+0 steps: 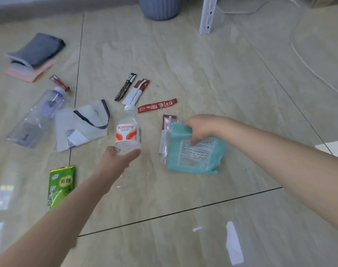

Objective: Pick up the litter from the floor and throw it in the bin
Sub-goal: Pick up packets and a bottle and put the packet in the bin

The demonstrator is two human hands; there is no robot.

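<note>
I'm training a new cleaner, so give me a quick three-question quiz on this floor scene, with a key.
1. True or false: the left hand holds the bottle by its cap.
2. What is the right hand touching? A) teal packet B) green pouch C) power strip
3. Fill in: the bin stands at the ___ edge of the view.

Key: 1 false, it grips the base. 2 A, the teal packet. 3 top.
</note>
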